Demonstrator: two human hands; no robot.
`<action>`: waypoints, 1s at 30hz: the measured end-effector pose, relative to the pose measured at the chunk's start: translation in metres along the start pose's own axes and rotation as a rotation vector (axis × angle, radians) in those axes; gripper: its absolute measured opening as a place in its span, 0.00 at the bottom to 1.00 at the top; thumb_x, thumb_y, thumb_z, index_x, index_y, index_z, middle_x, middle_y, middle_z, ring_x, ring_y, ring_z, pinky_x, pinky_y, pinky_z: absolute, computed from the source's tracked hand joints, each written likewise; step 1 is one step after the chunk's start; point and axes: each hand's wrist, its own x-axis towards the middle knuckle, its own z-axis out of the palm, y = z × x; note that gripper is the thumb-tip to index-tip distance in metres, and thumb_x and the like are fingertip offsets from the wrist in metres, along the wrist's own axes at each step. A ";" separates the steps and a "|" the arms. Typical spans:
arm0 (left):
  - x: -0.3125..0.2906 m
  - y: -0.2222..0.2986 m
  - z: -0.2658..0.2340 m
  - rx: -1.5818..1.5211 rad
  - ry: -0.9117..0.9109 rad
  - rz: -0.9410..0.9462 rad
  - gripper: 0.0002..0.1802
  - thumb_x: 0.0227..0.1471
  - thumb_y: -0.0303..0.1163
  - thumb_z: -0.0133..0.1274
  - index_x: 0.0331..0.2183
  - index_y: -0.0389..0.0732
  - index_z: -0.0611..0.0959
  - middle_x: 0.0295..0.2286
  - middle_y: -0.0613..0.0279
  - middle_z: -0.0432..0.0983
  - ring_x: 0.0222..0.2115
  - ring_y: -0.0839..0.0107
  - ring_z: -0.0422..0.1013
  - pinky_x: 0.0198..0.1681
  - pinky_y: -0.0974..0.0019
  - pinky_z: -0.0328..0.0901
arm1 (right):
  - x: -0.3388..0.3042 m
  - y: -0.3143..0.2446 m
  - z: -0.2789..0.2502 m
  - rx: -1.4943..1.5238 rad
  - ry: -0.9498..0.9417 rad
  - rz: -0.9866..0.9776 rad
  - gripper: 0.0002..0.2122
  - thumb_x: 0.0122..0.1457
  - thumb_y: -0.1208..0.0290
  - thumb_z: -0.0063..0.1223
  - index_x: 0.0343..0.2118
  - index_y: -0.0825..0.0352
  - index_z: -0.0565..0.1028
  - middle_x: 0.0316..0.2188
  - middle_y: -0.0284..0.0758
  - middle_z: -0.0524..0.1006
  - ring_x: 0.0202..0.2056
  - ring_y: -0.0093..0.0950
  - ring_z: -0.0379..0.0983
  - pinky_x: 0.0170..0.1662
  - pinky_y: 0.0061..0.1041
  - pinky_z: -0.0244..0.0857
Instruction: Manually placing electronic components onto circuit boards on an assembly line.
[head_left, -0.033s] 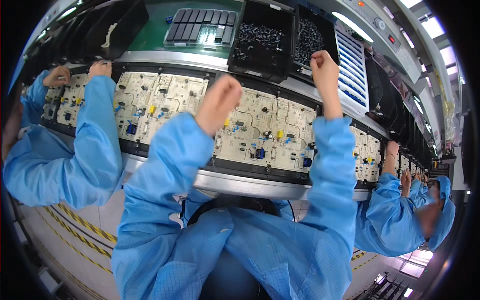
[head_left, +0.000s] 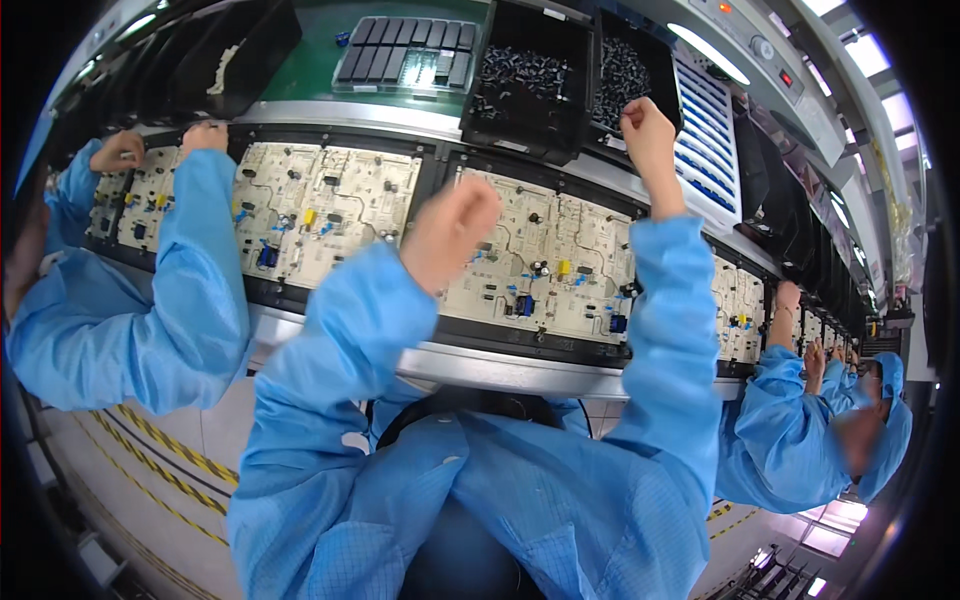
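Head camera, looking down (close) over circuit boards point(head_left: 540, 265).

Both arms wear long sleeves of light blue cleanroom cloth with a fine grid weave. The left sleeve point(head_left: 330, 350) runs from the lower left of the frame toward the centre, and its cuff ends plainly at the wrist. The right sleeve point(head_left: 670, 340) rises at centre right, creased along its length, with a snug cuff. The left hand point(head_left: 450, 232) and right hand point(head_left: 648, 132) are bare, without gloves. The same blue cloth covers the lap at the lower centre.
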 end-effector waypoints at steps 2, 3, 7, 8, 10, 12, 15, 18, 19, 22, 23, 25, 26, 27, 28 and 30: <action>-0.024 0.049 0.025 -0.111 -0.324 -0.150 0.02 0.48 0.26 0.44 0.29 0.40 0.72 0.25 0.63 0.68 0.28 0.73 0.66 0.32 0.71 0.62 | 0.017 0.039 0.027 -0.328 -0.097 -0.109 0.06 0.44 0.75 0.50 0.27 0.67 0.72 0.22 0.41 0.74 0.27 0.38 0.72 0.33 0.31 0.65; -0.027 0.072 0.034 -0.059 -0.572 0.079 0.06 0.48 0.28 0.43 0.32 0.39 0.70 0.27 0.56 0.67 0.29 0.63 0.66 0.34 0.63 0.62 | 0.027 0.049 0.032 -0.376 -0.203 -0.050 0.06 0.43 0.74 0.50 0.27 0.66 0.73 0.24 0.42 0.74 0.30 0.40 0.72 0.34 0.33 0.65; -0.051 0.105 0.076 -0.071 -0.402 0.571 0.11 0.42 0.32 0.48 0.32 0.38 0.73 0.29 0.54 0.70 0.31 0.58 0.67 0.35 0.61 0.63 | 0.063 0.057 0.057 -0.595 -0.433 0.031 0.09 0.45 0.78 0.46 0.31 0.69 0.74 0.31 0.50 0.73 0.37 0.45 0.70 0.40 0.37 0.66; -0.057 0.109 0.081 -0.066 -0.408 0.590 0.12 0.43 0.32 0.48 0.32 0.38 0.73 0.29 0.54 0.70 0.31 0.59 0.67 0.35 0.61 0.63 | 0.063 0.052 0.048 -0.692 -0.474 0.002 0.08 0.46 0.79 0.46 0.30 0.70 0.74 0.31 0.50 0.73 0.37 0.45 0.70 0.38 0.37 0.67; -0.067 0.108 0.084 -0.020 -0.388 0.614 0.12 0.43 0.32 0.48 0.33 0.37 0.73 0.30 0.54 0.70 0.32 0.60 0.67 0.36 0.62 0.63 | 0.063 0.032 0.049 -0.715 -0.447 -0.102 0.07 0.46 0.78 0.47 0.29 0.70 0.74 0.31 0.50 0.73 0.36 0.45 0.71 0.37 0.37 0.67; -0.080 0.112 0.085 0.011 -0.397 0.662 0.13 0.44 0.33 0.48 0.33 0.37 0.74 0.30 0.54 0.70 0.33 0.61 0.67 0.37 0.63 0.63 | 0.059 0.022 0.042 -0.627 -0.410 -0.051 0.06 0.46 0.76 0.48 0.27 0.70 0.75 0.29 0.48 0.74 0.33 0.43 0.72 0.36 0.36 0.68; -0.078 0.119 0.097 0.064 -0.419 0.810 0.14 0.45 0.34 0.47 0.34 0.35 0.74 0.31 0.54 0.70 0.34 0.63 0.67 0.39 0.64 0.63 | 0.057 0.039 0.060 -0.827 -0.316 -0.226 0.06 0.48 0.75 0.47 0.28 0.67 0.75 0.25 0.43 0.75 0.31 0.37 0.74 0.33 0.29 0.68; -0.078 0.130 0.106 0.109 -0.447 0.991 0.15 0.46 0.34 0.47 0.35 0.34 0.74 0.32 0.54 0.71 0.35 0.64 0.67 0.40 0.66 0.63 | 0.055 0.038 0.059 -0.863 -0.271 -0.144 0.06 0.48 0.74 0.47 0.28 0.67 0.74 0.24 0.42 0.75 0.29 0.35 0.74 0.32 0.27 0.67; -0.080 0.136 0.108 0.135 -0.453 1.039 0.15 0.47 0.35 0.47 0.35 0.34 0.74 0.33 0.54 0.71 0.35 0.65 0.67 0.41 0.66 0.63 | 0.054 0.036 0.061 -0.832 -0.235 -0.154 0.05 0.48 0.75 0.47 0.27 0.67 0.74 0.24 0.42 0.74 0.29 0.36 0.73 0.32 0.28 0.67; -0.085 0.151 0.101 0.257 -0.457 1.150 0.16 0.48 0.35 0.47 0.36 0.33 0.74 0.33 0.54 0.71 0.36 0.67 0.68 0.42 0.67 0.62 | 0.051 0.027 0.062 -0.694 -0.138 -0.212 0.04 0.46 0.75 0.47 0.24 0.68 0.72 0.22 0.45 0.73 0.29 0.39 0.72 0.32 0.31 0.66; -0.088 0.153 0.101 0.295 -0.463 1.188 0.16 0.48 0.36 0.47 0.36 0.33 0.74 0.34 0.54 0.71 0.37 0.67 0.68 0.43 0.68 0.62 | 0.048 0.031 0.053 -0.649 -0.105 -0.225 0.04 0.45 0.75 0.48 0.23 0.69 0.71 0.22 0.45 0.73 0.29 0.40 0.71 0.32 0.32 0.65; -0.095 0.157 0.098 0.369 -0.476 1.259 0.17 0.49 0.36 0.46 0.36 0.32 0.75 0.34 0.54 0.71 0.37 0.68 0.68 0.44 0.69 0.62 | 0.044 0.035 0.043 -0.557 -0.043 -0.250 0.04 0.44 0.75 0.48 0.21 0.69 0.70 0.21 0.47 0.72 0.28 0.42 0.70 0.32 0.34 0.64; -0.096 0.158 0.099 0.411 -0.477 1.293 0.17 0.50 0.36 0.46 0.37 0.32 0.75 0.35 0.54 0.71 0.38 0.69 0.68 0.44 0.69 0.62 | 0.041 0.039 0.036 -0.510 -0.013 -0.268 0.04 0.43 0.75 0.48 0.20 0.70 0.70 0.21 0.48 0.71 0.28 0.43 0.70 0.32 0.35 0.64; -0.096 0.159 0.099 0.448 -0.480 1.327 0.18 0.50 0.37 0.46 0.37 0.31 0.75 0.35 0.54 0.71 0.38 0.69 0.68 0.45 0.70 0.62 | 0.038 0.042 0.031 -0.464 0.017 -0.282 0.04 0.43 0.75 0.48 0.19 0.70 0.69 0.20 0.48 0.71 0.28 0.44 0.69 0.32 0.36 0.63; -0.096 0.159 0.100 0.480 -0.485 1.364 0.18 0.50 0.37 0.46 0.37 0.31 0.75 0.35 0.54 0.71 0.38 0.70 0.68 0.45 0.70 0.62 | 0.036 0.044 0.031 -0.422 0.047 -0.292 0.05 0.42 0.75 0.49 0.18 0.71 0.69 0.20 0.49 0.71 0.28 0.45 0.68 0.32 0.38 0.63; -0.098 0.164 0.098 0.536 -0.491 1.440 0.19 0.51 0.38 0.46 0.38 0.30 0.75 0.36 0.54 0.72 0.39 0.71 0.68 0.46 0.71 0.62 | 0.031 0.028 0.017 -0.317 0.068 -0.316 0.05 0.41 0.75 0.48 0.18 0.71 0.69 0.20 0.48 0.71 0.28 0.45 0.68 0.32 0.38 0.63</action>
